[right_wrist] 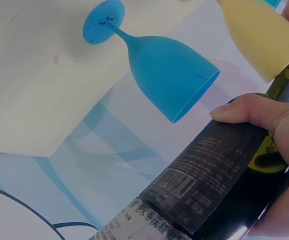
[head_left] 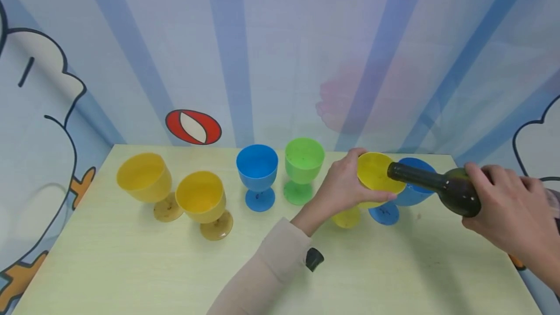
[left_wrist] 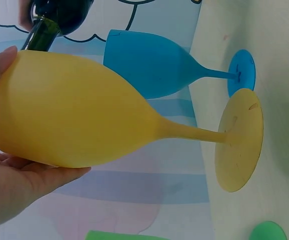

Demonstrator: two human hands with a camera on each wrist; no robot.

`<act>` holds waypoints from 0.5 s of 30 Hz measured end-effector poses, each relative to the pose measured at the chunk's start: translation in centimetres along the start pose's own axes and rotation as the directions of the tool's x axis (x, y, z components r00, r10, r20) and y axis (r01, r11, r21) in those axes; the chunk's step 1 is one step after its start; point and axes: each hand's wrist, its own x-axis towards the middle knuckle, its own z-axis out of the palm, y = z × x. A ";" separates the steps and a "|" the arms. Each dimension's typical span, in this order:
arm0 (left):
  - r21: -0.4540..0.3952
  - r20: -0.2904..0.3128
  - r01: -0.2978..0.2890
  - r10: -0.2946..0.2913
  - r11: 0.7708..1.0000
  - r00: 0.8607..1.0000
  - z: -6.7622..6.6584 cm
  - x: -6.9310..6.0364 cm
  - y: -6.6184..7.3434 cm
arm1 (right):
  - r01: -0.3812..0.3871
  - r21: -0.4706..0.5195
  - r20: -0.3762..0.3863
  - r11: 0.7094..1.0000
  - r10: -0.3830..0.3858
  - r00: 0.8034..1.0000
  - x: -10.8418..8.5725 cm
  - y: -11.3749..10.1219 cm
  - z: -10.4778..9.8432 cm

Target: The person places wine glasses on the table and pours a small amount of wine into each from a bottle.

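Bottle [head_left: 455, 193], gripped by right hand [head_left: 514, 210], tilts over yellow cup [head_left: 376, 173], clasped by left hand [head_left: 339, 183] — pouring seemingly under way (liquid unseen), unfinished.

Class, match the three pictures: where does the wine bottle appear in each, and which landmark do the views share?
Head: the wine bottle is at the right, below mid-height, neck pointing left.
Left wrist: the wine bottle is at upper left, cut by the top edge.
Right wrist: the wine bottle runs diagonally across the lower right.
Shared landmark: the yellow goblet at its mouth.
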 end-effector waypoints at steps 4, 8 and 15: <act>0.008 0.001 -0.003 0.003 1.000 1.000 0.0 0.0 0.0 | 0.009 -0.008 -0.012 1.000 -0.009 1.000 0.0 0.0 0.0; 0.015 -0.004 -0.003 0.003 1.000 1.000 0.0 0.0 0.0 | 0.025 -0.013 -0.030 1.000 -0.026 0.999 0.0 0.1 -0.1; 0.016 -0.003 0.004 -0.004 1.000 1.000 0.1 -0.1 -0.1 | 0.032 -0.022 -0.049 0.999 -0.033 0.998 0.1 0.0 -0.2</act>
